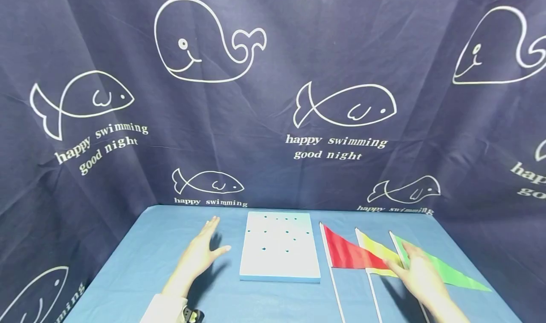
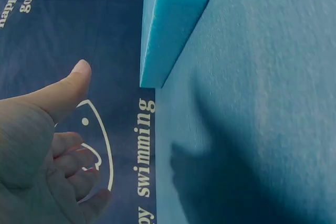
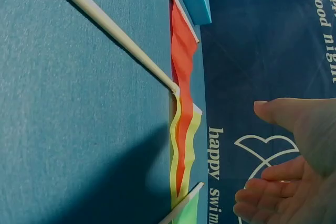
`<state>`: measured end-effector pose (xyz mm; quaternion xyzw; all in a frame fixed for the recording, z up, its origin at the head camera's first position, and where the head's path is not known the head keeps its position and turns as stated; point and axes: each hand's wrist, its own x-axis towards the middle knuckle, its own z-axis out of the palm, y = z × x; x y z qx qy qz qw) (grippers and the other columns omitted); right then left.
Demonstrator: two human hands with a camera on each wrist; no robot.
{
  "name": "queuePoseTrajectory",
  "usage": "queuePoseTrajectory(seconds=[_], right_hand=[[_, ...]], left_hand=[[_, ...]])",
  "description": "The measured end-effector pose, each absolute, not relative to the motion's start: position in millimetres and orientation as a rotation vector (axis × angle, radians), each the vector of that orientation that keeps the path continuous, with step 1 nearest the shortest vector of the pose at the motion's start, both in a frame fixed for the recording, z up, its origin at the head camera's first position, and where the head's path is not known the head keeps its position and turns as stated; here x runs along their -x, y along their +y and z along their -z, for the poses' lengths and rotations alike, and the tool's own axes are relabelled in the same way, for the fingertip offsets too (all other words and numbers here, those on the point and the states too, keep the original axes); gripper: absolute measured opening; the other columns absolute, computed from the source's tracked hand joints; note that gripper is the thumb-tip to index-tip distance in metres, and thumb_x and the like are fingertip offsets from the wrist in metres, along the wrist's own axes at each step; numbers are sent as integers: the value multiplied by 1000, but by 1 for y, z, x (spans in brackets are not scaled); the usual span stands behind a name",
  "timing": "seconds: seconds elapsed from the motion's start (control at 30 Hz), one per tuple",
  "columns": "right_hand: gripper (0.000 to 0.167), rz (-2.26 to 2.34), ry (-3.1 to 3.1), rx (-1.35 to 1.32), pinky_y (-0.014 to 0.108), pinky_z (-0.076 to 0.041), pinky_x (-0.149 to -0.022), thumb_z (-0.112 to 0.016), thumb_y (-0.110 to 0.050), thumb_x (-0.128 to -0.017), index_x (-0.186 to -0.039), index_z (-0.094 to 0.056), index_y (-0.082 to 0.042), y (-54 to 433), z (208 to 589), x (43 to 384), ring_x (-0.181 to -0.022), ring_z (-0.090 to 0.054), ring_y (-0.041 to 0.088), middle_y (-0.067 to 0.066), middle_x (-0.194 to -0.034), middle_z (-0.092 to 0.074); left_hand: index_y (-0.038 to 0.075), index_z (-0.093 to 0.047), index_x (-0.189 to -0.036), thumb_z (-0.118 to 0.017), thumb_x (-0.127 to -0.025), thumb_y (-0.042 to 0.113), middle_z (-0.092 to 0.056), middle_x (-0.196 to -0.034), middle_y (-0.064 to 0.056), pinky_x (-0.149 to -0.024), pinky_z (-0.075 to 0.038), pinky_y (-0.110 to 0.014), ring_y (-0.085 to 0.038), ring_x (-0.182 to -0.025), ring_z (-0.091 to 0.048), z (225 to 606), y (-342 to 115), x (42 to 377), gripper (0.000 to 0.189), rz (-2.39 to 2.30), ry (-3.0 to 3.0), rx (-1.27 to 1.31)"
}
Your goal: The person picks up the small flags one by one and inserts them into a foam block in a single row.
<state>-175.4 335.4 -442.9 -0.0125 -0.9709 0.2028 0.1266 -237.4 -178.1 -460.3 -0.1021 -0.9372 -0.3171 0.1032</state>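
My left hand point(image 1: 198, 254) hovers over the table left of a white foam board with blue sides point(image 1: 277, 266), thumb spread and fingers extended, holding nothing. In the left wrist view its shadow falls on the cloth and the blue side of the board point(image 2: 170, 24) shows ahead. Over the green pennant flag point(image 1: 454, 271) hangs my right hand point(image 1: 420, 273), its fingers relaxed and above the cloth in the right wrist view. To its left lie a yellow pennant flag point(image 1: 375, 245) and a red pennant flag point(image 1: 345, 252), whose tip overlaps the yellow one. Each flag has a white stick.
Several small holes dot the top of the board. Light blue cloth point(image 1: 132, 266) covers the table. A dark blue curtain point(image 1: 273, 114) with white whales, fish and lettering rises behind and at both sides. A dark watch point(image 1: 194, 315) is on the left wrist.
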Motion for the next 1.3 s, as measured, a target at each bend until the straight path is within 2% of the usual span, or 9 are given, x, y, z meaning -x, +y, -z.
queuePoseTrajectory(seconds=[0.07,0.13,0.2,0.27,0.4,0.6,0.87,1.1,1.3], right_hand=[[76,-610,-2799,60,63,-48,-88,-71,-38,-84,-128,-47,19,337,443,175,-108,-53,52,40,-119,-52],[70,-637,-2769,89,50,-54,-76,-74,-36,-82,-123,-53,17,338,443,174,-94,-60,44,33,-108,-60],[64,-657,-2749,110,39,-53,-65,-75,-34,-80,-117,-58,15,340,443,173,-83,-63,35,26,-97,-64],[59,-676,-2742,131,34,-51,-61,-76,-33,-80,-112,-61,14,342,442,173,-77,-64,30,22,-92,-67],[53,-690,-2753,167,36,-52,-63,-75,-35,-81,-106,-65,11,347,442,171,-75,-66,27,20,-87,-70],[59,-735,-2857,260,43,-55,-69,-73,-41,-82,-106,-64,12,356,442,168,-84,-66,34,25,-95,-70],[55,-760,-2956,336,36,-52,-63,-75,-38,-80,-103,-64,11,373,446,163,-78,-63,26,18,-87,-68],[57,-851,-3041,427,35,-52,-60,-79,-40,-75,-99,-63,9,380,452,158,-72,-62,20,13,-83,-67],[49,-943,-3024,472,29,-50,-54,-82,-33,-72,-94,-63,6,379,460,156,-63,-59,14,5,-76,-65]], left_hand=[[5,-36,-149,-78,-80,31,-32,-156,-15,-117,-28,-58,-38,-144,-28,459,-177,239,85,989,-2760,308],[6,-36,-149,-79,-79,31,-33,-155,-16,-117,-29,-57,-38,-143,-30,459,-175,240,86,1025,-2758,310],[4,-37,-149,-80,-78,30,-35,-154,-18,-116,-30,-56,-39,-142,-33,460,-173,241,87,1053,-2752,313],[3,-37,-148,-81,-77,30,-37,-153,-20,-116,-32,-56,-40,-139,-36,461,-172,242,87,1072,-2746,313],[4,-39,-147,-82,-75,32,-42,-149,-22,-113,-36,-56,-42,-135,-42,462,-171,243,88,1141,-2741,305],[2,-40,-146,-83,-75,29,-45,-145,-25,-112,-37,-56,-44,-133,-44,468,-168,246,88,1269,-2757,300],[-3,-41,-144,-84,-73,19,-47,-141,-30,-110,-40,-53,-47,-128,-47,484,-159,256,86,1520,-2676,325],[-11,-34,-144,-82,-74,8,-36,-149,-30,-115,-33,-50,-45,-139,-33,487,-154,258,87,1837,-2601,484],[-13,-31,-144,-81,-73,6,-32,-150,-32,-114,-33,-50,-47,-139,-30,490,-153,258,89,1870,-2622,571]])
